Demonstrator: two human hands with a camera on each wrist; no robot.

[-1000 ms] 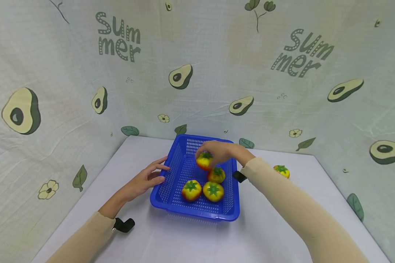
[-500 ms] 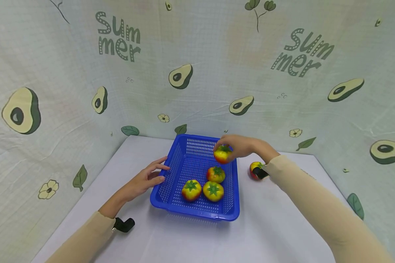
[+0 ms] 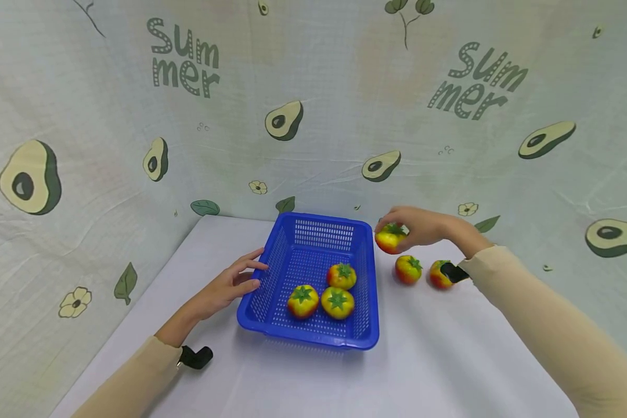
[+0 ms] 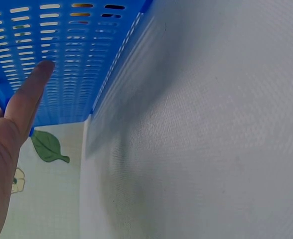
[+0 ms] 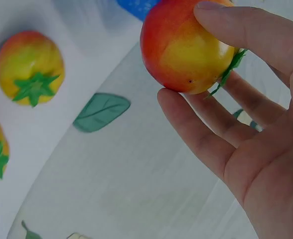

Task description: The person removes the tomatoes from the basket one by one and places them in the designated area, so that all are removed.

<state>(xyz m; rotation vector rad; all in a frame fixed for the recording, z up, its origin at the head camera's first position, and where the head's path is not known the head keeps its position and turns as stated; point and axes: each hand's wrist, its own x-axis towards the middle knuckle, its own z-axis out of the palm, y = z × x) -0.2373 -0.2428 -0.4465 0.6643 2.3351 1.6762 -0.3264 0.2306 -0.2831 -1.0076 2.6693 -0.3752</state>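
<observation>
My right hand (image 3: 420, 225) pinches a red-and-yellow toy tomato (image 5: 186, 47) with a green calyx, just past the right rim of the blue plastic basket (image 3: 287, 335). In the right wrist view the thumb lies on one side of the tomato and fingertips on the other. My left hand (image 3: 227, 290) rests at the basket's left rim with fingers fairly straight. One of its fingers (image 4: 34, 89) lies against the slotted outer wall. Inside the basket sit three similar tomatoes: one in front left (image 3: 303, 302), one in front right (image 3: 338, 303) and one behind (image 3: 342, 277).
On the white table (image 3: 413, 360), right of the basket, stand two more tomatoes, one nearer (image 3: 408, 270) and another (image 3: 441, 274) partly behind the black wrist camera (image 3: 453, 271). A printed cloth backdrop (image 3: 334, 116) surrounds the table at the back and sides.
My right hand has carried the tomato from inside the basket rightward over its rim. Two tomatoes on the table have come into view from behind the arm. The left hand has stayed put.
</observation>
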